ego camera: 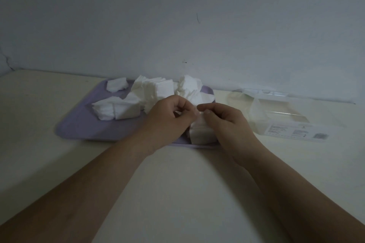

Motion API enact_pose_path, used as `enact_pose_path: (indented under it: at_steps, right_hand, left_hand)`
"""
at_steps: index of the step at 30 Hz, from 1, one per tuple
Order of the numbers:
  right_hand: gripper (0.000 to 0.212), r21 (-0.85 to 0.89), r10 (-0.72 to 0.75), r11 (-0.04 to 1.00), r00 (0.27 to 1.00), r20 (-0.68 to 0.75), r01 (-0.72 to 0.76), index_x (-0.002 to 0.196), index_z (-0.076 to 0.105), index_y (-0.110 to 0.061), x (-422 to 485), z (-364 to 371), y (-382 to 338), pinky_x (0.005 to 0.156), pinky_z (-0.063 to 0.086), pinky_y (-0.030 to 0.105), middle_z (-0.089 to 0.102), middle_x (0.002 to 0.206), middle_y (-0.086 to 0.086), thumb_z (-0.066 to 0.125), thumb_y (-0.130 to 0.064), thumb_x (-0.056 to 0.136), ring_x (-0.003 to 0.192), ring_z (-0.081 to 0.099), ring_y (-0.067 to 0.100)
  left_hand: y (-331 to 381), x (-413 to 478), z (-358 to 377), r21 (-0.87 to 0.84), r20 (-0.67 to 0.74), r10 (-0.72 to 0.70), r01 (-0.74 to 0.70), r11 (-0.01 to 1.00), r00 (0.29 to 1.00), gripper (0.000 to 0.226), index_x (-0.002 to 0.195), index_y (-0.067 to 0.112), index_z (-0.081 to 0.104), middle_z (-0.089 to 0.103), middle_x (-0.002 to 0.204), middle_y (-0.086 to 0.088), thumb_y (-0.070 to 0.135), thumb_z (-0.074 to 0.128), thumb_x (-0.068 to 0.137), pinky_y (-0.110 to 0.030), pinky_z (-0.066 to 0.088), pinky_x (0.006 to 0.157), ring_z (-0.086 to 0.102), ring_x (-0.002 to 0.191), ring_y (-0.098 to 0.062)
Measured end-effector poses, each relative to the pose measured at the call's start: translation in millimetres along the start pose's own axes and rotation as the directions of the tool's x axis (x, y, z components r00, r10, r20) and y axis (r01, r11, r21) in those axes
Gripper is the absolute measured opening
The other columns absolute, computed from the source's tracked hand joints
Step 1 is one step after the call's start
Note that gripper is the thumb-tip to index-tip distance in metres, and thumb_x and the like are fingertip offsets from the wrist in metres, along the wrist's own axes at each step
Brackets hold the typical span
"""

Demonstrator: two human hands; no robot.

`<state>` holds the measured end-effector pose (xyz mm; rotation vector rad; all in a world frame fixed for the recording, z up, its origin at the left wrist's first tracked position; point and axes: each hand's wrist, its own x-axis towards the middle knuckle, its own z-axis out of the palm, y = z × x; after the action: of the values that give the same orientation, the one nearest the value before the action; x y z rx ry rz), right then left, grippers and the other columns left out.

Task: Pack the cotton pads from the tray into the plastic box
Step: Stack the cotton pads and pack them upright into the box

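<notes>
My left hand (169, 116) and right hand (223, 122) meet over the near right corner of the tray (79, 124). Both grips are curled in, thumbs and forefingers pinching a small stack (201, 133) of cotton pads from either side. The remaining cotton pads (156, 90) lie in loose piles across the tray's far half. The plastic box (276, 118) lies on the surface (177, 183), just right of the tray (whether it already holds pads, I cannot tell).

Risk: the pinch appears to sit near the stack's upper edge. Lifted so, the lower pads would likely fan out or drop. Uneven pressure between the two grips could skew the stack, so that it catches on the box rim.
</notes>
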<state>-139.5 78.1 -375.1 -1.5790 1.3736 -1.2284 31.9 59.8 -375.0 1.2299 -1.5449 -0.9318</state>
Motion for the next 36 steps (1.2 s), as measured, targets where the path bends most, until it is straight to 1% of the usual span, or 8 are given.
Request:
enact_pose_path:
  at_steps: [3,10,14,17,20,28,31,36]
  right_hand:
    - [0.033,-0.013,-0.008,1.000,1.000,0.021,0.009,0.125,0.072,-0.022,-1,1,-2,0.097,0.047,0.016,0.072,0.116,-0.017,0.052,-0.011,0.101,0.110,0.064,-0.006]
    - [0.041,-0.010,0.012,1.000,0.999,0.039,-0.011,0.136,0.065,-0.020,-1,1,0,0.108,0.045,0.025,0.066,0.133,-0.008,0.046,-0.008,0.101,0.123,0.059,0.003]
    - [0.040,-0.061,0.001,0.998,0.999,0.050,0.002,0.133,0.066,-0.022,0,0,1,0.109,0.048,0.031,0.069,0.129,-0.009,0.045,-0.011,0.101,0.121,0.062,0.005]
    - [0.040,-0.086,-0.012,0.996,0.997,0.070,0.018,0.132,0.065,-0.023,-1,0,1,0.109,0.048,0.035,0.070,0.126,-0.010,0.044,-0.012,0.100,0.119,0.063,0.006]
    - [0.040,-0.203,-0.029,0.978,0.995,0.099,0.049,0.135,0.064,-0.024,-2,-2,-2,0.105,0.047,0.026,0.069,0.127,-0.010,0.044,-0.014,0.102,0.118,0.062,0.006]
    - [0.047,-0.071,0.069,0.996,0.971,0.227,-0.054,0.142,0.058,-0.026,1,-15,-1,0.119,0.036,0.035,0.060,0.142,-0.011,0.060,-0.025,0.095,0.132,0.053,0.004]
    - [0.067,0.012,0.019,1.000,0.956,0.292,-0.024,0.141,0.058,-0.029,3,-24,-6,0.110,0.047,0.032,0.065,0.133,-0.008,0.074,-0.025,0.076,0.122,0.062,0.006]
    - [0.048,0.097,-0.091,0.993,0.973,0.212,0.071,0.128,0.069,-0.025,5,-28,-9,0.101,0.055,0.041,0.074,0.118,0.001,0.081,-0.009,0.084,0.111,0.070,0.023]
  left_hand:
    - [2,-2,2,0.017,0.002,0.005,-0.005,1.000,1.000,0.003,0.088,0.018,0.073,0.072,0.075,0.005,0.019,0.075,0.090,-0.019,0.053,0.066,0.063,0.065,-0.006]
    - [4,-3,-1,0.075,0.003,-0.033,0.033,0.997,0.999,0.012,0.091,0.008,0.070,0.073,0.083,-0.014,0.019,0.066,0.091,-0.026,0.048,0.067,0.059,0.069,-0.011]
    - [7,-4,-3,0.034,0.068,-0.049,0.047,0.998,0.996,0.007,0.098,0.013,0.067,0.070,0.071,0.009,0.017,0.070,0.093,-0.013,0.041,0.056,0.054,0.053,0.002]
    - [8,-4,-12,0.058,0.241,-0.081,0.069,0.996,0.967,0.053,0.131,0.026,0.057,0.070,0.112,0.010,0.024,0.083,0.085,-0.012,0.052,0.074,0.067,0.086,0.003]
    - [3,-6,-12,0.330,0.283,-0.033,-0.065,0.942,0.959,0.088,0.144,0.036,0.043,0.067,0.118,0.014,0.037,0.091,0.070,-0.024,0.058,0.089,0.069,0.098,-0.002]
    - [-5,-6,-4,0.199,0.188,0.016,-0.054,0.978,0.982,0.041,0.104,0.035,0.066,0.077,0.091,0.004,0.033,0.078,0.065,-0.050,0.061,0.080,0.075,0.085,-0.020]
    - [0,-6,-7,0.093,0.136,0.033,-0.046,0.995,0.990,0.036,0.102,0.029,0.070,0.077,0.095,-0.001,0.021,0.077,0.067,-0.046,0.062,0.085,0.075,0.088,-0.021]
    - [8,-5,-6,-0.151,0.153,0.020,0.003,0.989,0.988,0.049,0.118,0.025,0.066,0.076,0.112,-0.009,0.015,0.074,0.071,-0.038,0.059,0.090,0.074,0.102,-0.020]
